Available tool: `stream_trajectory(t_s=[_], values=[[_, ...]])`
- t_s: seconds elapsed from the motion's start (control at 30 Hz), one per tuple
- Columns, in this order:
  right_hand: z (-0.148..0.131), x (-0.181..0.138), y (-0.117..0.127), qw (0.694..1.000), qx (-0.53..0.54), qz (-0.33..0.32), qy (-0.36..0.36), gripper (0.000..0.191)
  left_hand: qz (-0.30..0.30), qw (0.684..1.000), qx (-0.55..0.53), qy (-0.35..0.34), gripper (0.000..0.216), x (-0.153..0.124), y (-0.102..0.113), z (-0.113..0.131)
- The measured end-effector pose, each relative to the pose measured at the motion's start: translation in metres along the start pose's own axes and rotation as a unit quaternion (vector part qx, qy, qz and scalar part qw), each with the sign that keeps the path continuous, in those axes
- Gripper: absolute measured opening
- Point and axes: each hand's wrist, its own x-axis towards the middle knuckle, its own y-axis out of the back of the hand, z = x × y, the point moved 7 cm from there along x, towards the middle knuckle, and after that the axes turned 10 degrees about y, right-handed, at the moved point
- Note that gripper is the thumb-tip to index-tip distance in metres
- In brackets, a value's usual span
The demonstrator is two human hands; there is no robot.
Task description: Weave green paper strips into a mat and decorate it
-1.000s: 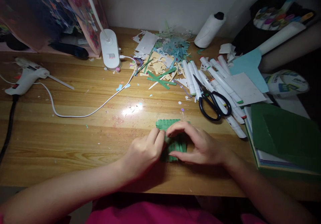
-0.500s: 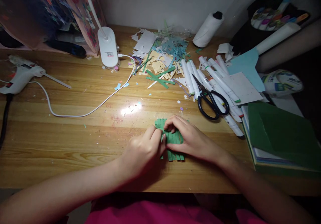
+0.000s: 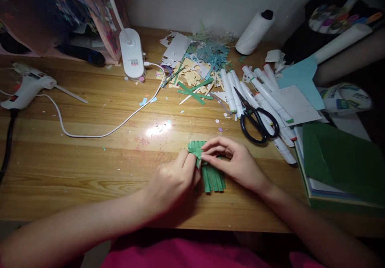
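A small mat of woven green paper strips (image 3: 213,178) lies on the table in front of me. Its upper left part is interlaced, while loose parallel strips hang toward me below. At the mat's left side my left hand (image 3: 177,180) is closed, thumb and forefinger pinching a green strip. My right hand (image 3: 237,162) reaches in from the right over the mat. Its thumb and forefinger come together on a strip near the middle, close to the left fingertips. Both hands cover part of the weave.
Black-handled scissors (image 3: 258,123) rest on several white markers (image 3: 270,99). Behind is a heap of paper scraps (image 3: 192,69). A lamp base (image 3: 132,55), its white cable (image 3: 99,136) and a glue gun (image 3: 30,85) are to the left. Green paper sheets (image 3: 339,160) lie on the right.
My right thumb has moved up and in toward the forefinger, uncovering more of the loose strips. My left hand stays nearly in place. The whole view has shifted slightly.
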Motion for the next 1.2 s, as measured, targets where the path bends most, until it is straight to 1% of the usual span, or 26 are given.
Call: stream_trajectory(t_s=[0.17, 0.27, 0.37, 0.43, 0.5, 0.63, 0.77, 0.83, 0.97, 1.07, 1.2], values=[[0.006, 0.000, 0.005, 0.996, 0.080, -0.009, -0.037, 0.024, 0.006, 1.000, -0.019, 0.015, 0.023, 0.001, 0.005, 0.002], [0.007, 0.000, 0.005, 0.992, 0.121, -0.014, -0.045, 0.023, -0.001, 0.999, -0.044, 0.022, 0.024, 0.003, 0.006, 0.001], [0.007, -0.001, 0.004, 0.985, 0.160, -0.008, -0.059, 0.022, 0.002, 0.999, -0.041, 0.021, 0.026, 0.004, 0.005, -0.001], [0.008, -0.002, 0.004, 0.982, 0.175, -0.003, -0.074, 0.022, -0.001, 0.999, -0.042, 0.029, 0.025, 0.004, 0.004, -0.003], [0.009, -0.002, 0.005, 0.980, 0.179, 0.006, -0.089, 0.022, -0.015, 0.997, -0.064, 0.038, 0.022, 0.004, 0.004, -0.005], [0.009, -0.003, 0.006, 0.975, 0.196, 0.015, -0.107, 0.017, -0.037, 0.994, -0.102, 0.028, 0.020, 0.004, 0.005, -0.004], [0.007, -0.002, 0.007, 0.972, 0.213, 0.014, -0.096, 0.014, -0.030, 0.997, -0.067, 0.026, 0.021, 0.004, 0.003, -0.004], [0.005, -0.002, 0.008, 0.980, 0.185, 0.004, -0.078, 0.015, -0.025, 0.998, -0.046, 0.026, 0.020, 0.003, 0.001, -0.005], [-0.005, -0.004, 0.009, 0.997, 0.056, -0.042, -0.032, 0.014, -0.042, 0.999, -0.022, 0.022, 0.018, 0.001, -0.005, -0.007], [-0.011, -0.006, 0.011, 0.996, -0.014, -0.083, -0.022, 0.016, -0.054, 0.998, -0.003, 0.013, 0.021, 0.001, -0.006, -0.007], [-0.016, -0.007, 0.015, 0.990, -0.078, -0.113, 0.003, 0.017, -0.043, 0.999, 0.013, -0.003, 0.024, 0.001, -0.005, -0.003]])
